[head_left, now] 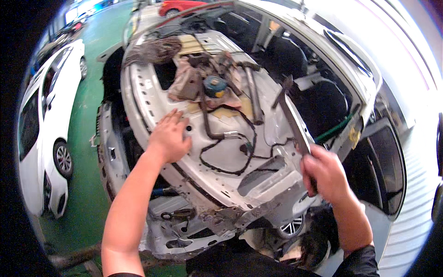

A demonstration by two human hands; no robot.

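My left hand (170,138) lies flat on the white sheet-metal panel (194,147) of a stripped car body, its fingers stretched out. My right hand (326,171) is wrapped round the handle of a hammer (293,122), raised with its head up and away from me. Beyond my left hand, a blue-topped round can (215,86) stands among metal tools and a pinkish cloth (181,84). Two dark bars lie nearby, one a bent bar (206,115), the other a straight bar (254,94). A looped black cable (221,172) rests on the panel between my hands.
The car's window frame (318,48) rises along the right, with dark seats (325,99) inside. Torn metal edges (221,217) line the near side. A detached-looking door (380,166) stands at right. A white car (55,106) is parked on the green floor (104,51); a red car (182,6) is behind.
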